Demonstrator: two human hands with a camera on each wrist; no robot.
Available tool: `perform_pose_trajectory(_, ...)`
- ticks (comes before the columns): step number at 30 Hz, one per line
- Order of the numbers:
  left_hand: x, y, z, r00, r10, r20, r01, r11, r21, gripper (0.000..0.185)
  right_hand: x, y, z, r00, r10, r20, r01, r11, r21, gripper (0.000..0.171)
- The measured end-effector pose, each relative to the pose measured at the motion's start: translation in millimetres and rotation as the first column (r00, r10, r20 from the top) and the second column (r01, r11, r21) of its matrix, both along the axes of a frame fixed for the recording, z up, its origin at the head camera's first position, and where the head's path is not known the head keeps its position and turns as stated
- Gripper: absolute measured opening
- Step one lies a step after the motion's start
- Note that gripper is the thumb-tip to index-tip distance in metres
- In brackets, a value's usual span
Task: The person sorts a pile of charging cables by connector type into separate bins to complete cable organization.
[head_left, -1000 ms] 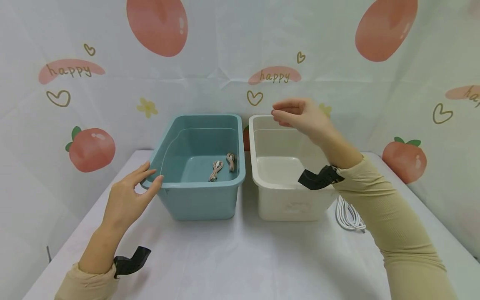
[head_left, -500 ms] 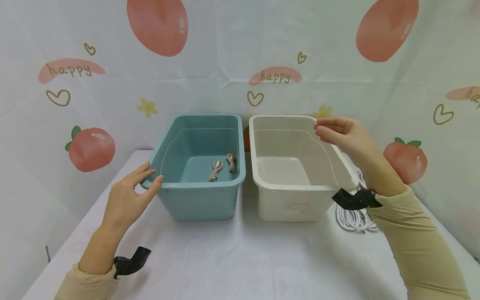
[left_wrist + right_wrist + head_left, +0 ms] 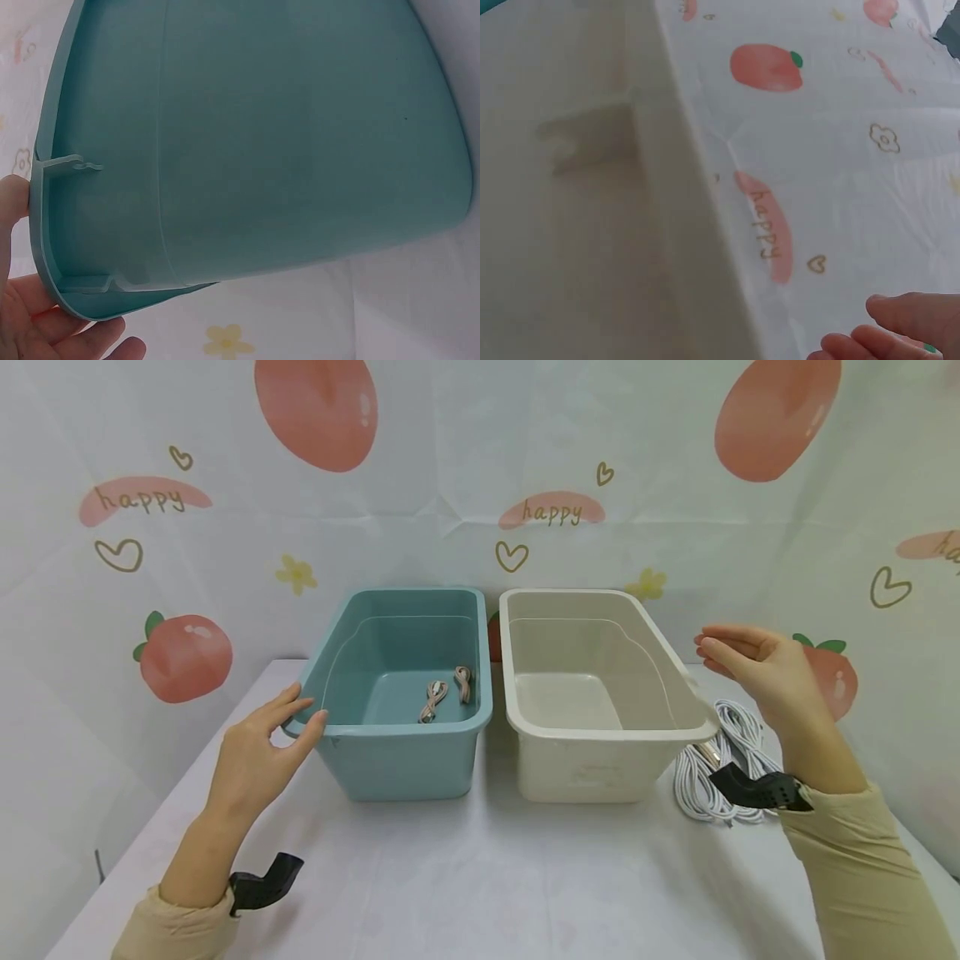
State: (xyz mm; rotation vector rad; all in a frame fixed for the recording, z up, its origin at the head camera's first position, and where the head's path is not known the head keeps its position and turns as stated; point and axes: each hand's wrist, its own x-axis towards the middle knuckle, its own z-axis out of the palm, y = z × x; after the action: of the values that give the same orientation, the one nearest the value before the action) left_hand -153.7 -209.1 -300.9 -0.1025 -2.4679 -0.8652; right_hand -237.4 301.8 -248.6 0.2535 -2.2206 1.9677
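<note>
Two bins stand side by side on the table (image 3: 480, 877): the teal bin (image 3: 397, 768) to your left, the white bin (image 3: 585, 768) to your right, nearly touching. Your left hand (image 3: 251, 760) rests on the near left corner of the teal bin's rim, thumb and fingers lightly bent against the lip rather than clamped around it; the left wrist view shows the fingers (image 3: 45, 330) just under that lip. Two small pink cables (image 3: 444, 692) lie on the teal bin's floor, toward its right wall. Your right hand (image 3: 757, 672) hovers in the air just right of the white bin's rim, fingers relaxed and holding nothing. Below it, beside the white bin, lies a coiled white cable (image 3: 712, 768), apart from the fingers. Judged from its look, this cable is light, soft and floppy, and its loose loops may spill or snag; take hold across the bundled middle of the coil, gathering all strands, rather than by one end. The white bin appears empty.
</note>
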Motion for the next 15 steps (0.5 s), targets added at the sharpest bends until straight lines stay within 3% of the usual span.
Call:
perform_pose_trajectory(9, 0.4, 1, 0.5, 1.0, 0.002, -0.003, -0.002, 1.0, -0.005, 0.043, 1.5, 25, -30.1, 0.998, -0.023, 0.058, 0.028, 0.996, -0.086, 0.015)
perform_pose_trajectory(15, 0.8, 1, 1.1, 1.0, 0.005, 0.0, -0.005, 1.0, -0.002, 0.043, 0.3, 38, -53.3, 0.992, -0.06, 0.108, 0.06, 0.998, 0.002, 0.014)
